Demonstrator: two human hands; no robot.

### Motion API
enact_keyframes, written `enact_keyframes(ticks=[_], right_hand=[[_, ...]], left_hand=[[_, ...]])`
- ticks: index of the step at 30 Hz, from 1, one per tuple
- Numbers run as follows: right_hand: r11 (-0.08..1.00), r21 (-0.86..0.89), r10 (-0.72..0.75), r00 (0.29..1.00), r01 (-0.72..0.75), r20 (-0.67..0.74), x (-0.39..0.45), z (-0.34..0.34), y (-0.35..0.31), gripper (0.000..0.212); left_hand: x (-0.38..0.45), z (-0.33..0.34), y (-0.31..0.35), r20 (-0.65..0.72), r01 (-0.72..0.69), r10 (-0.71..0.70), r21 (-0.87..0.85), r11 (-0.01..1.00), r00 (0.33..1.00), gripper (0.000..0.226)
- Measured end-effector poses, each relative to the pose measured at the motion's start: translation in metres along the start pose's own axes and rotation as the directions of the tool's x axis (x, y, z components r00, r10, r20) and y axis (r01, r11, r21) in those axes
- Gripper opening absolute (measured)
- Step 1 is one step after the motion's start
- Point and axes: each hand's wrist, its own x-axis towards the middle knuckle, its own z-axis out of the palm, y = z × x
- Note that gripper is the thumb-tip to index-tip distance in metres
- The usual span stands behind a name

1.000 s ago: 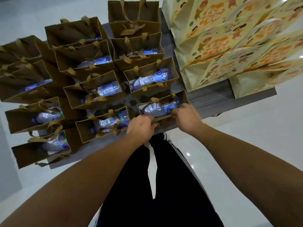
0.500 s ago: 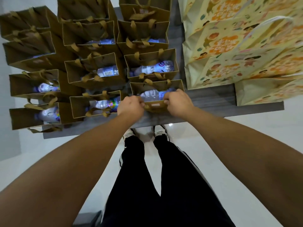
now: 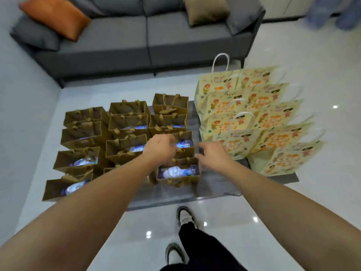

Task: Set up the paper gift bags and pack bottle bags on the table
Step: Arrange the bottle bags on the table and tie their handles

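Observation:
Several brown paper bottle bags stand in rows on the left of the grey table (image 3: 214, 184), most with a water bottle lying inside. The nearest bag of the right-hand row (image 3: 177, 179) holds a bottle (image 3: 175, 171). My left hand (image 3: 160, 148) hovers over the bag behind it (image 3: 186, 148), its fingers curled down at that bag's rim; blur hides whether they hold anything. My right hand (image 3: 213, 155) hangs just right of these two bags, fingers loosely spread and holding nothing. Yellow printed paper gift bags (image 3: 244, 118) stand overlapping on the table's right side.
A grey sofa (image 3: 136, 36) with orange, grey and tan cushions stands beyond the table. A wall closes off the left. Glossy white floor surrounds the table; my shoes (image 3: 184, 216) are at its near edge. Another person's blurred legs (image 3: 332, 12) show at top right.
Both hands have let go of the nearest bag's rim and moved up and away to the bag behind it. My view has lifted, now showing the sofa.

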Motion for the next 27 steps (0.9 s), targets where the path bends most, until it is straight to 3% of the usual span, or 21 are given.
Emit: enact_keyframes(ticks=[5,10,17,27], right_hand=[[1.0,0.002,0.02,0.991,-0.02,-0.131,-0.059,-0.05,-0.008,0.052],[0.997,-0.012,0.069,0.979,-0.072,-0.192,-0.111,-0.062,-0.002,0.059],[0.996,0.02,0.093,0.971,-0.091,-0.221,-0.154,-0.053,0.028,0.058],[0.98,0.165,0.127,0.987,-0.109,-0.102,-0.143,-0.046,0.125,0.059]], left_hand=[[-0.043,-0.062,0.039,-0.169,-0.171,0.156,-0.078,0.982,0.973,0.031],[-0.08,-0.078,0.07,-0.188,-0.264,0.241,-0.105,0.959,0.952,0.034],[-0.095,-0.056,0.105,-0.129,-0.318,0.312,-0.03,0.948,0.941,0.043],[-0.05,0.021,0.161,0.011,-0.237,0.237,0.083,0.968,0.972,0.049]])
